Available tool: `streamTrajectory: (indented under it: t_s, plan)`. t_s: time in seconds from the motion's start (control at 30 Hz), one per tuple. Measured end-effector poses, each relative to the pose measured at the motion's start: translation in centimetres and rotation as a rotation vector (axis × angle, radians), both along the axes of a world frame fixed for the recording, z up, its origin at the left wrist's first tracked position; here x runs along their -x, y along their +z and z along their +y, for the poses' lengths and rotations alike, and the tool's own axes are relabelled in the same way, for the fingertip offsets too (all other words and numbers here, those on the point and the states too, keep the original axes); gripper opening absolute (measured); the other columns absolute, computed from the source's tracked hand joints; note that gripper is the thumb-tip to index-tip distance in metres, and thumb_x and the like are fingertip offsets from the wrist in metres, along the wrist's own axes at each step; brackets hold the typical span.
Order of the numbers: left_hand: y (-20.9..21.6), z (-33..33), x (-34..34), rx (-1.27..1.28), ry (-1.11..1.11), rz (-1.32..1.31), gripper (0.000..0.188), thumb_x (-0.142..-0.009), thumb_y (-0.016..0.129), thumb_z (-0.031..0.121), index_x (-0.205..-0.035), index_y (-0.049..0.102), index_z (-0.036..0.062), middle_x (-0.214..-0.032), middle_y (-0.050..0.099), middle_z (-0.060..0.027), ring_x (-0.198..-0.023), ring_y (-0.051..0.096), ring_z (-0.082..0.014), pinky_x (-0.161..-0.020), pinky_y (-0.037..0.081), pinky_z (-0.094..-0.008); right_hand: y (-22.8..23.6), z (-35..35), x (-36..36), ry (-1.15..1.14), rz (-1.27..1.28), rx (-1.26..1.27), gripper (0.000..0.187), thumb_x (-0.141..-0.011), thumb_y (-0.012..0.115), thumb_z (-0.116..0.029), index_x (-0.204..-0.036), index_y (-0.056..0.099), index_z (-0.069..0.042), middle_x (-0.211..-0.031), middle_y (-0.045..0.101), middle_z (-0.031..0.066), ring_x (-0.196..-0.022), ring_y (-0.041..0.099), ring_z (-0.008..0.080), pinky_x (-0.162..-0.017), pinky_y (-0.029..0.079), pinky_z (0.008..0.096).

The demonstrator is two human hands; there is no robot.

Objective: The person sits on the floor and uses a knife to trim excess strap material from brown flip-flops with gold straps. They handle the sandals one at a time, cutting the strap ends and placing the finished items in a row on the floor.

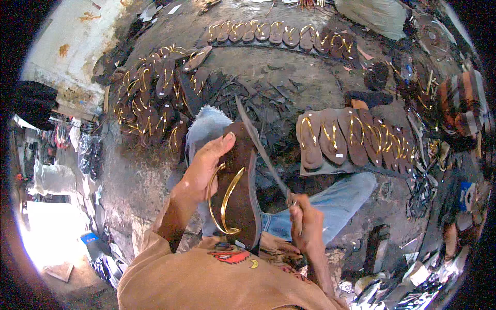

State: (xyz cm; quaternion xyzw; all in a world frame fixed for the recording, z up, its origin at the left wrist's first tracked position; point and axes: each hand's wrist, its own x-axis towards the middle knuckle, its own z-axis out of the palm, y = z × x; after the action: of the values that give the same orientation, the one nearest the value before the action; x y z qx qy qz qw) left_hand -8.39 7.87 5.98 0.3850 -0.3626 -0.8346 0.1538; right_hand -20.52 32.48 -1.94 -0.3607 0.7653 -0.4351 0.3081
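My left hand (202, 168) is closed on a brown flip-flop sandal (245, 194) with gold straps, its thumb lying along the sole near one end. The sandal stands lengthwise in front of my chest. In my right hand (307, 226), closed round the handle, is a long, narrow knife (266, 160) with a dark grey blade. Its blade slants up and to the left, passing close by the sandal's right edge; whether the two touch I cannot tell. Dark cut strips (276, 95) lie heaped on the floor beyond the blade.
Rows of gold-strapped sandals stand at the right (330, 138) and far side (261, 32). A jumbled pile of sandals (147, 98) lies at the left. My jeans-covered leg (341, 199) extends to the right. Plastic bags (421, 287) lie at the lower right.
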Motion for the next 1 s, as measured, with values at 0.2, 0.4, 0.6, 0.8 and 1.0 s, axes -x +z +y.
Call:
streamTrajectory:
  t_s: [0.2,0.4,0.6,0.8,1.0]
  plan:
    - [-0.8,1.3,-0.5,0.102,0.034,-0.157,0.038,-0.100,0.065,0.036,-0.123,0.061,0.0057,-0.106,0.071,-0.0038,-0.086,0.068,-0.0130,-0.076,0.057,-0.0306,-1.6,4.2,-2.4,0.083,0.048,-0.098,0.028,-0.103,0.052,-0.032,-0.098,0.058,-0.006,-0.064,0.055,0.0188,-0.058,0.056,0.0427,-0.054,0.043,0.0465]
    - [-0.2,1.7,0.8,0.204,0.074,-0.271,0.044,-0.098,0.069,0.031,-0.130,0.057,0.0039,-0.109,0.068,-0.0045,-0.092,0.066,-0.0133,-0.079,0.055,-0.0294,0.7,-3.5,5.1,0.229,0.171,-0.273,0.033,-0.100,0.055,-0.042,-0.105,0.058,-0.010,-0.078,0.067,0.0210,-0.076,0.066,0.0467,-0.067,0.050,0.0551]
    - [-1.0,1.4,0.4,0.258,-0.067,-0.267,0.041,-0.098,0.068,0.030,-0.130,0.058,0.0059,-0.110,0.068,-0.0043,-0.092,0.066,-0.0143,-0.079,0.055,-0.0286,5.5,-10.8,9.9,0.492,0.212,-0.105,0.038,-0.105,0.047,-0.039,-0.097,0.059,-0.004,-0.074,0.062,0.0237,-0.068,0.059,0.0484,-0.062,0.046,0.0524]
    - [-0.9,1.5,1.4,0.295,0.085,-0.116,0.041,-0.099,0.066,0.030,-0.133,0.057,0.0076,-0.115,0.067,-0.0052,-0.106,0.063,-0.0180,-0.094,0.051,-0.0358,-0.8,-15.7,12.1,0.351,0.001,0.325,0.047,-0.107,0.043,-0.044,-0.097,0.061,-0.001,-0.069,0.058,0.0092,-0.052,0.054,0.0213,-0.050,0.043,0.0381]
    - [2.3,-5.8,2.3,0.421,0.518,0.301,0.034,-0.097,0.066,0.013,-0.129,0.059,0.0054,-0.124,0.066,-0.0120,-0.113,0.065,-0.0252,-0.100,0.053,-0.0400,-1.4,-5.5,12.3,-0.440,-0.363,0.307,0.044,-0.109,0.038,-0.044,-0.108,0.060,-0.006,-0.065,0.044,-0.0026,-0.050,0.040,0.0056,-0.044,0.033,0.0230]
